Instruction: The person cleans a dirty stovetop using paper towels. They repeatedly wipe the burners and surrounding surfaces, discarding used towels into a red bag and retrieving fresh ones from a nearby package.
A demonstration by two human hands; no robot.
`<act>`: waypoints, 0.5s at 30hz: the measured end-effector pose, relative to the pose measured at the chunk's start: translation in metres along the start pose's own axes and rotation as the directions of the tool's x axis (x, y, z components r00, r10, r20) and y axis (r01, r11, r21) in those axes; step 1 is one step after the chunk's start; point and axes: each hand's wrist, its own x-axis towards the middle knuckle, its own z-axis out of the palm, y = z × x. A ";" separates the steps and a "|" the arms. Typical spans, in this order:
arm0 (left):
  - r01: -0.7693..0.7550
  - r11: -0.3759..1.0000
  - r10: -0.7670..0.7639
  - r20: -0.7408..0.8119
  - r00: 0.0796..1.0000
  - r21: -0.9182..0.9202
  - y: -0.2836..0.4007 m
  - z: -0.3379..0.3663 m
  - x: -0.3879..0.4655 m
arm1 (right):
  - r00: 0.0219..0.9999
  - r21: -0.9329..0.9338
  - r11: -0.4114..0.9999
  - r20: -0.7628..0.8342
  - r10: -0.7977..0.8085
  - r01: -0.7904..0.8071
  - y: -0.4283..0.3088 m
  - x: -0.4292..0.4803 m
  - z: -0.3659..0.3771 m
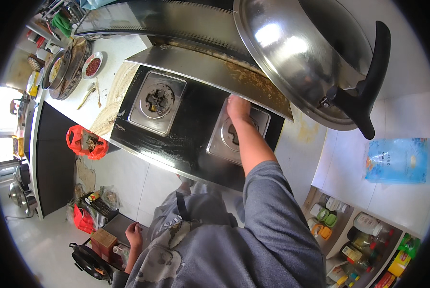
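My right hand (238, 106) reaches over a black-topped gas stove (197, 108). It presses at the back corner of the right burner's metal tray (222, 122), its fingers curled; whatever might be under them is hidden. My forearm covers part of that tray. The left burner tray (177, 88) bears dark grime around its centre. Whitish wet streaks mark the black surface near the front edge. My left hand (134, 232) hangs low at my side, away from the stove, with fingers bent; nothing shows in it.
A large metal lid (290, 46) with a black handle looms close at upper right. A range hood (157, 18) juts over the stove. On the left counter are a plate of red beans (92, 67) and a round wooden board (80, 54). A red plastic bag (100, 149) hangs by the stove's left side.
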 end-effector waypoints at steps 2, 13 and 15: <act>-0.022 0.998 0.021 0.023 1.000 0.067 -0.001 0.001 0.007 | 0.997 0.003 0.997 -0.029 0.075 -0.075 0.004 0.004 0.018; -0.037 0.998 0.039 0.058 0.998 -0.042 0.035 0.023 0.031 | 0.954 -0.237 0.968 0.298 -0.009 0.083 -0.073 -0.084 -0.042; -0.060 0.998 0.059 0.099 0.993 0.007 0.041 0.030 0.039 | 0.933 -0.232 0.972 0.358 0.045 0.042 -0.082 -0.123 -0.041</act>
